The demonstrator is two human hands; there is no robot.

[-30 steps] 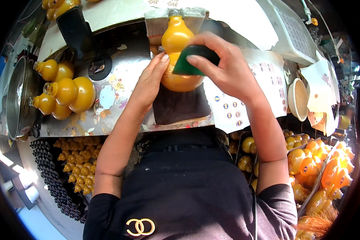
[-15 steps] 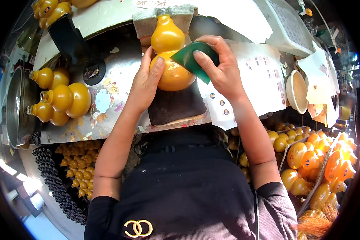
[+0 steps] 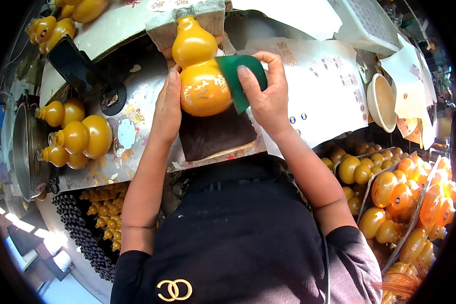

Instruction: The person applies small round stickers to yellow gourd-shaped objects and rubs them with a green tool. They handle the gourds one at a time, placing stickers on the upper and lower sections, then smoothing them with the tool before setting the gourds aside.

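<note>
A yellow gourd-shaped bottle (image 3: 203, 86) lies tilted back, its neck on a folded cloth (image 3: 157, 30) and its wider bulb above a dark pad (image 3: 218, 137). Gold and dark lettering marks the front of that bulb. My left hand (image 3: 168, 104) grips the bottle's left side, thumb up and the other fingers mostly hidden behind it. Pinched between thumb and fingers of my right hand (image 3: 268, 96) is a flat green scraper (image 3: 240, 76), its edge against the bottle's right side.
Sheets of printed stickers (image 3: 319, 96) lie to the right, beside a round wooden bowl (image 3: 381, 103). On the left stand a phone on a stand (image 3: 76, 63), several gourd bottles (image 3: 78, 137) and a metal pan (image 3: 28, 152). Crates of gourd bottles (image 3: 390, 192) sit low at the right.
The green scraper has slid from the front of the lower bulb to its right side. More lettering now shows there, and the bottle looks slightly turned. The whole view has shifted a little.
</note>
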